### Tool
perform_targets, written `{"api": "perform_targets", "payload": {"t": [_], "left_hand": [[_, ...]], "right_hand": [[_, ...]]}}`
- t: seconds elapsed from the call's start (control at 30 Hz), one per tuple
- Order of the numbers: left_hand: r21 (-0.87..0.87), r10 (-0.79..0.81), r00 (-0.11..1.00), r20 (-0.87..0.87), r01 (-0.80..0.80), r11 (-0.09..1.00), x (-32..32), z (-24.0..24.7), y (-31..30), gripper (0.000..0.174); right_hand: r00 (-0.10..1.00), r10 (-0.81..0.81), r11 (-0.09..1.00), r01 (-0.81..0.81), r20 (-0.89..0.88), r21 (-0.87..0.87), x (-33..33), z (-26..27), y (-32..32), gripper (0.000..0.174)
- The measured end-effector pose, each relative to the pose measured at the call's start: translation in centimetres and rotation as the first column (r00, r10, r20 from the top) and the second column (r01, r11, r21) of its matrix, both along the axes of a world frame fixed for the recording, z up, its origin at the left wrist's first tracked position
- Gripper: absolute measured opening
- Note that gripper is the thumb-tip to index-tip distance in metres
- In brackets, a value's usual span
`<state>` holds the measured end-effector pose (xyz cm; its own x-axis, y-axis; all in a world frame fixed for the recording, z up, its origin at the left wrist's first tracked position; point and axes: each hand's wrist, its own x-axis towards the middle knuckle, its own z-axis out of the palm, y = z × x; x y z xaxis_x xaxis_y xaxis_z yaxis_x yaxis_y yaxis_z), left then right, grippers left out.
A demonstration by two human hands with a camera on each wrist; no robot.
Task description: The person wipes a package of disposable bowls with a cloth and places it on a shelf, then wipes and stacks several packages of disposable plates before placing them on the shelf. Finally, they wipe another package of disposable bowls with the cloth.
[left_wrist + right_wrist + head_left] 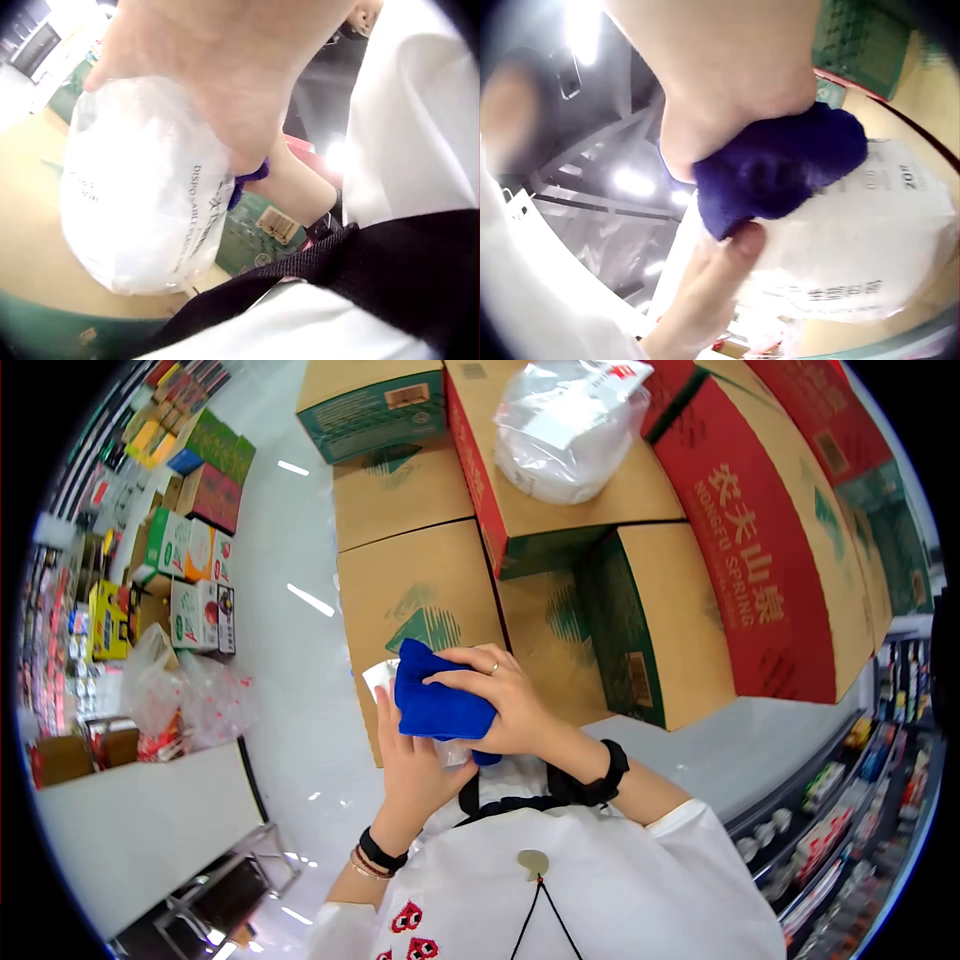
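Closest in, your white shirt (pixel 620 880) is filling the bottom of the head view, and a pale pendant (pixel 532 860) is hanging on a dark cord across it. Black bands are circling both wrists.

Just ahead, your right hand (pixel 515 705) is gripping the blue cloth (pixel 440 695), fingers bending over its top and pressing it onto the wrapped plastic package (pixel 381 676). Your left hand (pixel 415 770) is curling round that package, its thumb and fingers spreading along the sides; "DISPOSABLE" is showing on the clear wrap. The package is sitting between your hands, partly hiding beneath the cloth in the head view.

Beyond, a brown carton with green print (pixel 425 580) is lying under your working area. Farther out, a second wrapped package (pixel 570 435) is resting on another carton (pixel 620 490), and the red Nongfu Spring carton (pixel 760 550) is standing to its right. Colourful boxes (pixel 190 545) are lining the left side, across the shiny floor (pixel 285 560), while stocked shelves (pixel 850 800) are curving along the right.
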<state>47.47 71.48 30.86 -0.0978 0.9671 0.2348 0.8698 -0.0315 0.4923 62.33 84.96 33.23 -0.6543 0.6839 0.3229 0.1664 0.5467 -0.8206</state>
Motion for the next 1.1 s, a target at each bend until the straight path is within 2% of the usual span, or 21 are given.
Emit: {"api": "perform_targets", "payload": {"t": [0.03, 0.13, 0.17, 0.23, 0.27, 0.3, 0.37, 0.43, 0.47, 0.5, 0.53, 0.6, 0.63, 0.7, 0.77, 0.8, 0.87, 0.93, 0.97, 1.03, 1.1], "left_hand": [[0.003, 0.008, 1.000, -0.004, -0.008, 1.000, -0.5, 0.1, -0.2, 0.113], [0.100, -0.053, 0.998, 0.028, 0.050, 0.994, -1.0, -0.4, 0.0, 0.108], [0.100, -0.057, 0.998, 0.027, 0.054, 0.994, -0.9, -0.7, 0.1, 0.108], [0.096, -0.082, 0.997, 0.001, 0.081, 0.992, -0.8, -1.0, 0.3, 0.109], [0.095, -0.098, 0.995, -0.008, 0.098, 0.991, -0.9, -1.1, 0.3, 0.109], [0.120, -0.090, 0.996, 0.001, 0.090, 0.989, -0.9, -1.1, 0.3, 0.108], [0.135, -0.106, 0.994, 0.005, 0.104, 0.985, -1.1, -1.2, 0.1, 0.107], [0.121, -0.039, 0.997, 0.061, 0.032, 0.992, -1.3, -1.4, -0.2, 0.108], [-0.007, -0.034, 0.998, 0.054, 0.034, 0.999, -2.1, -2.0, -1.1, 0.116], [-0.085, -0.044, 0.958, 0.284, 0.071, 0.994, -2.4, -2.5, -0.8, 0.126], [-0.095, -0.048, 0.959, 0.280, 0.077, 0.993, -2.7, -2.6, -1.1, 0.126], [-0.044, -0.008, 0.954, 0.299, 0.022, 0.999, -3.1, -2.0, -1.1, 0.126], [0.059, -0.081, 0.996, 0.034, 0.079, 0.995, -2.4, -1.1, -0.1, 0.113], [0.078, -0.067, 0.996, -0.051, 0.071, 0.994, -1.6, 0.1, 0.9, 0.096], [0.087, -0.001, 1.000, 0.020, -0.001, 0.996, -1.4, 0.0, 0.8, 0.096], [0.064, 0.066, 0.997, 0.035, -0.068, 0.996, -1.0, 0.0, 0.8, 0.097], [0.037, 0.134, 0.990, 0.048, -0.136, 0.990, -0.8, 0.0, 0.9, 0.099], [-0.118, 0.345, 0.927, 0.146, -0.330, 0.936, -0.8, 0.2, 0.9, 0.103], [-0.119, 0.345, 0.927, 0.147, -0.330, 0.937, -0.8, 1.0, 0.8, 0.103], [-0.330, 0.274, 0.961, -0.028, -0.267, 0.905, -0.3, 4.3, 0.8, 0.106], [-0.267, 0.207, 0.936, -0.284, -0.284, 0.921, 0.2, 6.1, 1.9, 0.103]], "right_hand": [[1.000, 0.008, 1.000, -0.009, -0.028, -0.012, 0.0, -1.1, 0.2, 0.059], [0.970, -0.185, 0.981, 0.173, -0.159, -0.085, 0.3, -6.6, 0.9, 0.061], [0.950, -0.280, 0.953, 0.258, -0.141, -0.158, 0.4, -9.4, 1.1, 0.057], [0.964, -0.265, 0.863, 0.235, -0.003, -0.448, 1.5, -10.6, 2.0, 0.053], [0.960, -0.281, 0.895, 0.255, -0.018, -0.366, 1.9, -11.2, 2.0, 0.051], [0.956, -0.291, 0.891, 0.261, -0.026, -0.371, 1.7, -10.5, 2.0, 0.051], [0.966, -0.248, 0.928, 0.215, -0.076, -0.303, 0.7, -7.1, 1.5, 0.053], [0.992, -0.108, 0.984, 0.097, -0.067, -0.149, 0.3, -3.0, 0.0, 0.055], [0.995, -0.034, 0.998, 0.029, -0.094, -0.053, 0.1, -1.2, -0.8, 0.053], [0.993, 0.044, 0.998, -0.039, -0.113, 0.047, 0.0, -0.3, -1.3, 0.052], [0.992, 0.036, 0.999, -0.032, -0.119, 0.038, 0.0, -0.8, -1.4, 0.052], [0.982, 0.068, 0.975, -0.028, -0.175, 0.222, -0.1, -2.8, -1.1, 0.050], [0.977, 0.050, 0.989, -0.020, -0.206, 0.149, 0.3, -3.8, -0.7, 0.052], [0.982, -0.023, 0.999, 0.017, -0.186, -0.036, 1.1, -5.8, 0.5, 0.054], [0.965, -0.246, 0.942, 0.217, -0.089, -0.255, 0.7, -10.3, 0.7, 0.056], [0.967, -0.245, 0.904, 0.203, -0.066, -0.376, 0.7, -10.2, 1.6, 0.055], [0.966, -0.238, 0.896, 0.181, -0.096, -0.405, 0.9, -9.7, 2.3, 0.054], [0.951, -0.267, 0.895, 0.185, -0.155, -0.406, 0.4, -7.0, 2.2, 0.054], [0.951, -0.267, 0.895, 0.186, -0.155, -0.406, 0.4, -5.5, 2.0, 0.054], [0.949, -0.257, 0.927, 0.189, -0.181, -0.323, 0.3, -2.5, 1.2, 0.059], [0.970, -0.153, 0.963, 0.104, -0.188, -0.247, 0.0, -0.5, 0.5, 0.062]]}}
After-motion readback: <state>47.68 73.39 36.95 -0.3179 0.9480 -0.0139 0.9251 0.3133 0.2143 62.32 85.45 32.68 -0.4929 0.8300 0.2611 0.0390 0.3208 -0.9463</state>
